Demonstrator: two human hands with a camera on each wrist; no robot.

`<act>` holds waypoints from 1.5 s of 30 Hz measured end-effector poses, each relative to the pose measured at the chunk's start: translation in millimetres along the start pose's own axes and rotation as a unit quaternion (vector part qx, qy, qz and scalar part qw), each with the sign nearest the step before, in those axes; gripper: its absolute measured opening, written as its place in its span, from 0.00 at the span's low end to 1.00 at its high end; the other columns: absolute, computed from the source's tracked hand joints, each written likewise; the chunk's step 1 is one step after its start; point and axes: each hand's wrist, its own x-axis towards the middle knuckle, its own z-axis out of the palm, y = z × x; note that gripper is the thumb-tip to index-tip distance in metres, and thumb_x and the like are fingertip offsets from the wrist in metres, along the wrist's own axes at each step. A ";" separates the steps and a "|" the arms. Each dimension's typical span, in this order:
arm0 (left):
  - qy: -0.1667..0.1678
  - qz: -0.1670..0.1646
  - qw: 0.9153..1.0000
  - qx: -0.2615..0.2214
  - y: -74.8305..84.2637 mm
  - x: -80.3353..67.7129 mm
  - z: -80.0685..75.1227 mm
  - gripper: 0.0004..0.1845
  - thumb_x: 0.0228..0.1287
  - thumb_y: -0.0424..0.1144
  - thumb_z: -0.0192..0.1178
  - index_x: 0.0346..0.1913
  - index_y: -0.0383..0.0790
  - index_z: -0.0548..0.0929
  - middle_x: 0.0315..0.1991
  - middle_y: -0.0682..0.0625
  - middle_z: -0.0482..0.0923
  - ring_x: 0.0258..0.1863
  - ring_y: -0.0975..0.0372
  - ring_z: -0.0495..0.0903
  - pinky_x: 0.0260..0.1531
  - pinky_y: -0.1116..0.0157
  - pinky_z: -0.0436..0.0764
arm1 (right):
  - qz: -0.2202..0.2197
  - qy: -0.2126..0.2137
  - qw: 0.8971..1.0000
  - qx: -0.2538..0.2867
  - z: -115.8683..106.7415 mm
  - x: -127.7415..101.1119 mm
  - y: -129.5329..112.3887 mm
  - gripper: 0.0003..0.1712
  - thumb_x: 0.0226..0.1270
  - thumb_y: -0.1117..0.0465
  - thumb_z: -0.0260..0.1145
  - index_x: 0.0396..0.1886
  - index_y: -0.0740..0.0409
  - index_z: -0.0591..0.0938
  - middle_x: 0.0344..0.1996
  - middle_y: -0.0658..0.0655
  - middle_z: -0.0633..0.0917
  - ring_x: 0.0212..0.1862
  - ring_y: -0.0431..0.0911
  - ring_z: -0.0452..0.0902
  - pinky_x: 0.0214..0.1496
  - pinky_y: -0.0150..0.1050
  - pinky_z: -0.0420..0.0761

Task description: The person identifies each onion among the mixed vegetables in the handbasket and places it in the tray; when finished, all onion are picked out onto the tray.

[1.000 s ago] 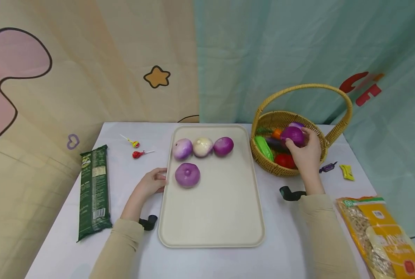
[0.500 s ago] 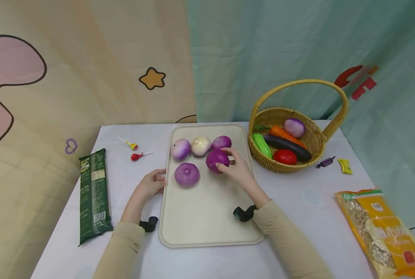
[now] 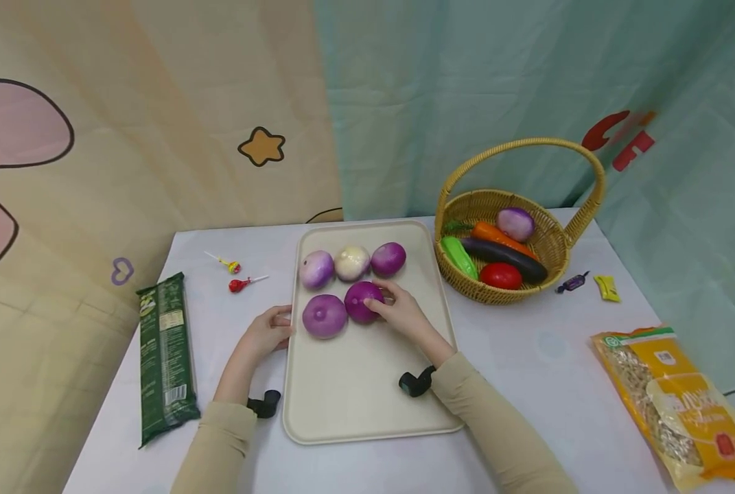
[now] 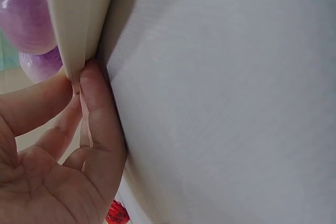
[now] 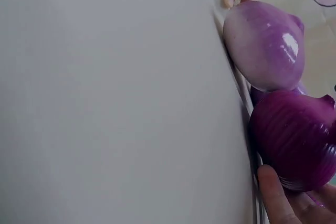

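Note:
On the cream tray my right hand grips a dark purple onion, set down beside a paler purple onion. Three more onions lie in a row along the tray's far edge. My left hand holds the tray's left rim, fingers curled against its edge.
A wicker basket at the right holds an onion, carrot, eggplant, tomato and a green vegetable. Two lollipops and a green packet lie left of the tray. Two wrapped candies and a yellow bag lie at the right.
My right hand took the dark purple onion out of the basket, carried it left over the tray and lowered it beside the pale onion. The left hand stayed on the rim.

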 end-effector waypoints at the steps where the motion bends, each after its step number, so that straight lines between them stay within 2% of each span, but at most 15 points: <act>1: -0.002 0.004 1.000 -0.003 -0.6 -0.4 -0.8 0.29 0.66 0.28 0.57 0.70 0.32 0.66 0.47 0.35 0.75 0.41 0.57 0.80 0.43 0.62 0.86 | 0.000 -0.002 1.000 0.002 -0.1 1.0 1.2 0.33 0.67 0.55 0.67 0.70 0.57 0.70 0.62 0.64 0.78 0.62 0.56 0.76 0.50 0.41 0.85; 5: -0.005 0.019 1.000 -0.015 -0.8 -1.0 -2.4 0.29 0.65 0.27 0.57 0.69 0.31 0.67 0.44 0.37 0.75 0.38 0.59 0.80 0.40 0.64 0.86 | -0.008 -0.002 1.000 -0.017 -1.1 4.6 5.8 0.33 0.68 0.55 0.66 0.69 0.60 0.70 0.61 0.65 0.78 0.59 0.56 0.79 0.48 0.39 0.86; 9: 0.001 0.006 1.000 -0.010 -1.1 0.0 0.3 0.29 0.66 0.26 0.55 0.70 0.31 0.66 0.46 0.37 0.75 0.39 0.59 0.80 0.42 0.63 0.86 | -0.010 0.004 0.999 -0.041 -4.9 3.3 4.0 0.35 0.67 0.53 0.67 0.70 0.61 0.69 0.63 0.64 0.76 0.61 0.55 0.77 0.53 0.42 0.84; 13: 0.003 -0.010 1.000 0.002 -0.6 -0.1 2.4 0.29 0.67 0.26 0.56 0.71 0.32 0.65 0.47 0.37 0.74 0.40 0.58 0.79 0.42 0.63 0.86 | -0.016 0.026 0.997 -0.076 -19.4 -4.7 -8.7 0.35 0.66 0.51 0.67 0.69 0.58 0.70 0.64 0.61 0.76 0.63 0.55 0.74 0.59 0.47 0.81; 19: 0.005 -0.006 1.000 -0.004 -0.3 -0.3 2.0 0.30 0.66 0.26 0.56 0.71 0.31 0.65 0.45 0.39 0.74 0.38 0.60 0.79 0.40 0.65 0.86 | -0.096 0.074 0.988 -0.101 -68.6 -16.9 -36.6 0.25 0.70 0.54 0.64 0.62 0.60 0.77 0.59 0.62 0.80 0.59 0.56 0.76 0.59 0.50 0.81; 22: 0.005 -0.004 1.000 -0.004 -0.8 -0.3 1.6 0.30 0.66 0.26 0.55 0.71 0.31 0.65 0.45 0.39 0.74 0.38 0.60 0.79 0.41 0.64 0.86 | -0.132 0.124 0.977 -0.116 -101.3 -19.0 -48.4 0.22 0.71 0.54 0.63 0.58 0.61 0.80 0.54 0.62 0.83 0.55 0.55 0.79 0.60 0.49 0.79; 25: 0.004 -0.005 1.000 0.003 0.3 -0.9 0.9 0.29 0.66 0.26 0.55 0.71 0.31 0.65 0.46 0.37 0.74 0.39 0.59 0.79 0.43 0.63 0.86 | -0.145 0.181 0.964 -0.128 -135.3 -15.6 -56.3 0.21 0.72 0.53 0.62 0.56 0.62 0.81 0.51 0.63 0.85 0.51 0.51 0.80 0.56 0.41 0.80; 27: 0.005 -0.009 1.000 0.006 1.3 -1.2 0.8 0.29 0.67 0.26 0.55 0.71 0.32 0.65 0.48 0.37 0.75 0.40 0.59 0.80 0.43 0.63 0.86 | -0.134 0.219 0.957 -0.137 -158.9 -10.3 -58.7 0.23 0.73 0.51 0.60 0.56 0.62 0.81 0.51 0.63 0.84 0.49 0.46 0.79 0.52 0.34 0.78; 29: 0.002 -0.009 1.000 0.009 2.0 -1.3 0.6 0.29 0.67 0.27 0.55 0.71 0.32 0.65 0.48 0.36 0.74 0.41 0.58 0.80 0.43 0.63 0.86 | -0.112 0.255 0.949 -0.144 -182.1 -3.6 -61.3 0.24 0.73 0.50 0.59 0.57 0.62 0.81 0.51 0.63 0.84 0.48 0.44 0.78 0.50 0.31 0.77; 31: 0.003 -0.011 1.000 0.009 1.7 -1.1 0.6 0.29 0.67 0.27 0.54 0.71 0.33 0.65 0.48 0.36 0.74 0.41 0.58 0.79 0.43 0.63 0.86 | -0.087 0.287 0.941 -0.155 -203.4 4.3 -61.6 0.25 0.72 0.48 0.58 0.58 0.60 0.81 0.52 0.63 0.83 0.49 0.45 0.77 0.52 0.34 0.77; 35: 0.001 -0.010 1.000 0.006 -1.0 0.4 0.2 0.29 0.67 0.26 0.54 0.71 0.32 0.65 0.48 0.36 0.74 0.40 0.58 0.79 0.42 0.63 0.86 | -0.038 0.312 0.933 -0.176 -236.3 20.7 -52.9 0.28 0.71 0.45 0.59 0.61 0.59 0.80 0.54 0.63 0.82 0.55 0.51 0.75 0.64 0.45 0.74; 41: 0.000 -0.016 1.000 0.009 -0.7 0.5 1.2 0.29 0.68 0.27 0.54 0.71 0.33 0.65 0.48 0.36 0.74 0.40 0.58 0.79 0.42 0.62 0.86 | 0.004 0.310 0.933 -0.182 -258.3 34.8 -30.6 0.30 0.69 0.47 0.61 0.63 0.61 0.77 0.57 0.64 0.80 0.57 0.51 0.72 0.67 0.46 0.71; 45: 0.005 -0.022 1.000 0.010 -0.9 0.6 1.7 0.28 0.68 0.28 0.55 0.71 0.35 0.66 0.50 0.37 0.74 0.42 0.58 0.79 0.43 0.62 0.86 | 0.024 0.265 0.946 -0.183 -263.5 37.8 -21.6 0.34 0.71 0.49 0.60 0.69 0.65 0.70 0.64 0.70 0.73 0.65 0.60 0.67 0.72 0.53 0.66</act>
